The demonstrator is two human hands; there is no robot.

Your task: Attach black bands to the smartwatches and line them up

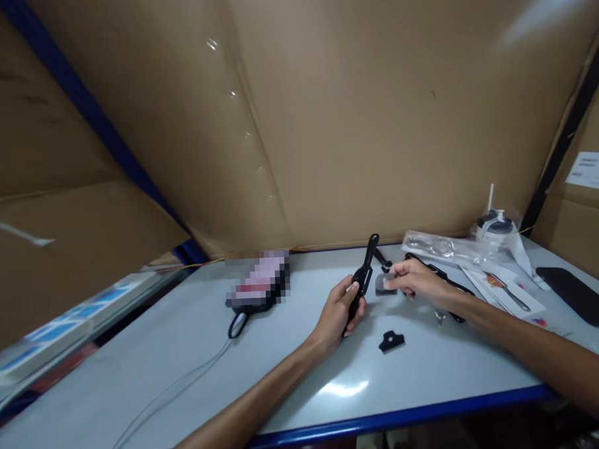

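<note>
Tool (366, 272) in left hand (337, 310) — tabletop (309, 277) open beside, front edge (348, 427) well apart.

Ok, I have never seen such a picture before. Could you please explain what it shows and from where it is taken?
There is no machine here: these are a person's own hands, seen by a camera worn on the head, looking forward and down. The left hand holds a long black tool; the right hand seems to hold a small grey piece. On the pale table lie a small black part, printed cards, clear packaging and a flat black object.
</note>
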